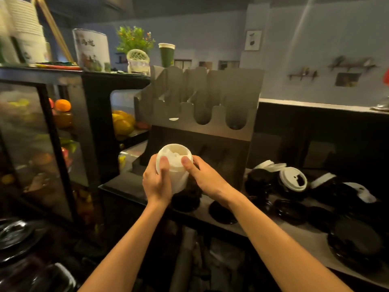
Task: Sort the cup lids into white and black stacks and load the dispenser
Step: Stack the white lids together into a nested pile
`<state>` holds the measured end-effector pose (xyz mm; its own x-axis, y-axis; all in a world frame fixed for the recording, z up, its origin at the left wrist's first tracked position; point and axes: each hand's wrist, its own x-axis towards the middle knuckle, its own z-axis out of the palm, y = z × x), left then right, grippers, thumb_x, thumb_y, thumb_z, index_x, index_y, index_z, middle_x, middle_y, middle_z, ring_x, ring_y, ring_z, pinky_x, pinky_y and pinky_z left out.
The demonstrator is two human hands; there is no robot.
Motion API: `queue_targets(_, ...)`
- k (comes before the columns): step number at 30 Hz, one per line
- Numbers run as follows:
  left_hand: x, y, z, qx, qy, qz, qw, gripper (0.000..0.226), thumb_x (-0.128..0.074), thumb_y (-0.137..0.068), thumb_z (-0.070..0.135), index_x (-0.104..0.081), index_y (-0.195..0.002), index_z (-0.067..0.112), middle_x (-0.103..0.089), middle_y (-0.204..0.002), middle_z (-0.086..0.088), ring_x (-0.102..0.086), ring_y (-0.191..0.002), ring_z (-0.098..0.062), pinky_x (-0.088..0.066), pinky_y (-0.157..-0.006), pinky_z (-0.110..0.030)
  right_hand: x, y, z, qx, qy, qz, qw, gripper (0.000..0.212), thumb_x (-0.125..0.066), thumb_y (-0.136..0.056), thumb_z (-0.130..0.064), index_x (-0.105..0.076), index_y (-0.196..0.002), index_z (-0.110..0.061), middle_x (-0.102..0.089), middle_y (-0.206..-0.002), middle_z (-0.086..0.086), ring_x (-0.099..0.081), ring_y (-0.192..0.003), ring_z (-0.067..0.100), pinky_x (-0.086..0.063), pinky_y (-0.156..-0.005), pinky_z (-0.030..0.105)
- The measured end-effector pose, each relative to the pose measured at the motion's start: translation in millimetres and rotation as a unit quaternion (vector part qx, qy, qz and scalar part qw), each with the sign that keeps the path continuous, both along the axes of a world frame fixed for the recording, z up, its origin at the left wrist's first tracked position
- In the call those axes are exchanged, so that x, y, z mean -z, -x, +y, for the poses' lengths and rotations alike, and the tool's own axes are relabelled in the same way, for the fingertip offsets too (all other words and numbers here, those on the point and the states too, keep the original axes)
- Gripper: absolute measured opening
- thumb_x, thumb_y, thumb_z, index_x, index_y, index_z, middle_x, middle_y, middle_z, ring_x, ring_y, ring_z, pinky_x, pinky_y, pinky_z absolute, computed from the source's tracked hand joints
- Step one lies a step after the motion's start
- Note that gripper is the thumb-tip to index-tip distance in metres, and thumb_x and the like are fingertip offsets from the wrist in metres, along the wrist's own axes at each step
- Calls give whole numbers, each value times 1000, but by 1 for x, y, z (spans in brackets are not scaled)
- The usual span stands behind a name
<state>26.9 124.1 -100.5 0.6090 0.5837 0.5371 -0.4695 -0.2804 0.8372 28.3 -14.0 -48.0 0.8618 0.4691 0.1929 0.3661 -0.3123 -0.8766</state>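
- dim café counter (263,226), grey metal, runs from centre to the right edge; bluish wall (294,49) behind with small pictures.
- steel dispenser (200,131) stands at the back of the counter, u-shaped slots along its front.
- one white lid (173,119) shows at the bottom of the leftmost slot; the two slots to its right look dark.
- white stack (174,165) of lids is held up in front of the dispenser's lower panel, tilted, top end facing the camera.
- left hand (156,182) grips the stack's left side, fingers wrapped around, thumb on the front.
- right hand (203,178) grips the right side, thumb pressed on the top rim, fingers curled behind.
- black stack (186,199) sits on the counter just under the hands, partly hidden.
- loose black lids (290,211) are scattered over the counter's right half, some piled.
- white lid with sip hole (293,179) lies on top of a black pile, right of the hands.
- more white lids mixed in: two behind it (271,165), one on edge (323,179), one further right (362,192).
- big black pile (355,245) near the right edge.
- glass case (63,123) at left holds fruit, blurred.
- paper cups (25,28) stacked at top left; green cup (167,54) and plant (134,39) on the shelf behind the dispenser.
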Motion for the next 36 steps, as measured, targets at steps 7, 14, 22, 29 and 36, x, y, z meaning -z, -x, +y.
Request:
queue_targets(7, -3, -6, 44, 42, 33, 71, 996, 71, -28, -79, 78, -61, -113, 26, -66, -102, 3, -64, -99, -15, -52, -81, -32, 13, -25, 43, -24, 14, 3, 1000, 64, -52, -94, -64, -34, -149, -36, -49, -137, -14, -47, -130, 12, -45, -99, 30)
queue_targets(14, 10, -23, 56, 83, 86, 128, 985, 86, -34, -76, 82, -66, -121, 16, -71, -110, -11, -68, -102, -27, -58, -89, -47, 26, -46, 59, 15, 54, -37, 998, 72, -52, -90, -71, -31, -151, -39, -50, -146, -7, -49, -132, 19, -49, -105, 47)
queue_targets(22, 32, -49, 62, 74, 120, 213, 967, 64, -34, -102, 65, -52, -140, 17, -63, -121, -14, -62, -105, -28, -53, -85, -42, 34, -63, 58, 47, 79, -65, 994, 69, -58, -88, -69, -43, -146, -34, -55, -141, -5, -54, -126, 19, -49, -104, 48)
queue_targets(29, 36, -51, 68, 72, 123, 209, 968, 54, -36, -104, 60, -57, -131, 19, -65, -111, -9, -63, -97, -22, -48, -68, -33, 38, -67, 64, 46, 119, -98, 987, 68, -51, -94, -66, -37, -151, -32, -54, -143, -1, -52, -129, 22, -47, -104, 48)
queue_targets(36, 36, -52, 67, 99, 126, 189, 969, 65, -36, -90, 66, -59, -130, 20, -66, -116, -13, -65, -102, -27, -52, -75, -37, 41, -66, 67, 65, 117, -92, 987, 69, -55, -90, -68, -42, -147, -30, -57, -138, -4, -55, -124, 19, -50, -99, 49)
